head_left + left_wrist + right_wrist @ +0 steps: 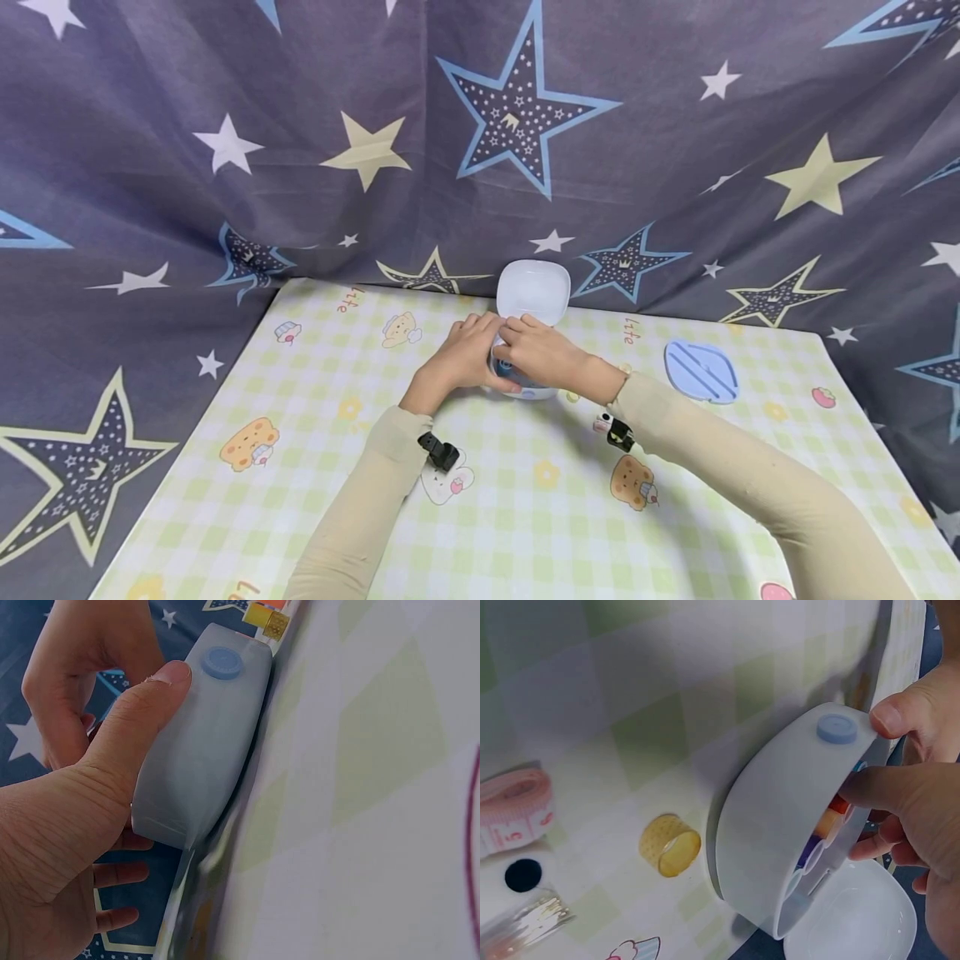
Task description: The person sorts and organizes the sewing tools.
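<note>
The left hand (467,354) grips the white box (761,799), maybe to steady it; the right hand (538,352) reaches in, can't tell its grip.

We read "life" in reddish letters twice along the far part of the checked tablecloth (495,517), and a similar word cut off at its near edge. On the pink tape measure (516,796), we make out a 5; its other markings are too blurred.

Raised lid (533,287) behind white box (757,817) blocks rear; near tabletop (480,542) passable.
</note>
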Tool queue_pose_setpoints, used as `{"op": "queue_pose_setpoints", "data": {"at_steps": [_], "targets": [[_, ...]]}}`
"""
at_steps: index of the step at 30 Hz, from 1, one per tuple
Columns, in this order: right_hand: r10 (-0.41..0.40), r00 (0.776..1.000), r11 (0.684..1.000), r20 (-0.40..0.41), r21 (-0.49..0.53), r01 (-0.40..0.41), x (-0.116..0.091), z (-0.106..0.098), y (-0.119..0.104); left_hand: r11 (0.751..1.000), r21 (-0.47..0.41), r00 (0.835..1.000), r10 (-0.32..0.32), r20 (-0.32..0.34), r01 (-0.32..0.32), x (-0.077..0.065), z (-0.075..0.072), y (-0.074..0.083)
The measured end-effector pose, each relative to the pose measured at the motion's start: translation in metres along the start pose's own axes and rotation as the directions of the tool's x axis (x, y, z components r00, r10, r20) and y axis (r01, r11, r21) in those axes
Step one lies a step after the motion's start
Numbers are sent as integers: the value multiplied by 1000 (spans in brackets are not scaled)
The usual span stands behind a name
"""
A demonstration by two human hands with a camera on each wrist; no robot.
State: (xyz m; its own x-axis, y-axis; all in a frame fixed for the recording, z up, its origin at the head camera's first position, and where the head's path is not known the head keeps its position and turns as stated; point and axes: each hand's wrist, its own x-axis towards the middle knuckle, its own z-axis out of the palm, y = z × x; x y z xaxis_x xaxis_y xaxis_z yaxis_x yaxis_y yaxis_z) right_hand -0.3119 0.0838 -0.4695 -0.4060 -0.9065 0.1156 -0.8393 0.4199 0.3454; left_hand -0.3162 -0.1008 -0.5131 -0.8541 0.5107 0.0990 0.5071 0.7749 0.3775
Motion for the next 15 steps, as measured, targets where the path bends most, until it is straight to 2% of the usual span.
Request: {"op": "queue_pose_setpoints", "data": {"at_steps": [8, 15], "targets": [[8, 1000, 1000, -17, 15, -8, -1, -1, 1, 1000, -2, 1000, 2, -2, -2, 0, 0, 0], [52, 995, 997, -80, 59, -47, -15, -15, 7, 1000, 0, 1000, -3, -5, 3, 1, 1, -2]]}}
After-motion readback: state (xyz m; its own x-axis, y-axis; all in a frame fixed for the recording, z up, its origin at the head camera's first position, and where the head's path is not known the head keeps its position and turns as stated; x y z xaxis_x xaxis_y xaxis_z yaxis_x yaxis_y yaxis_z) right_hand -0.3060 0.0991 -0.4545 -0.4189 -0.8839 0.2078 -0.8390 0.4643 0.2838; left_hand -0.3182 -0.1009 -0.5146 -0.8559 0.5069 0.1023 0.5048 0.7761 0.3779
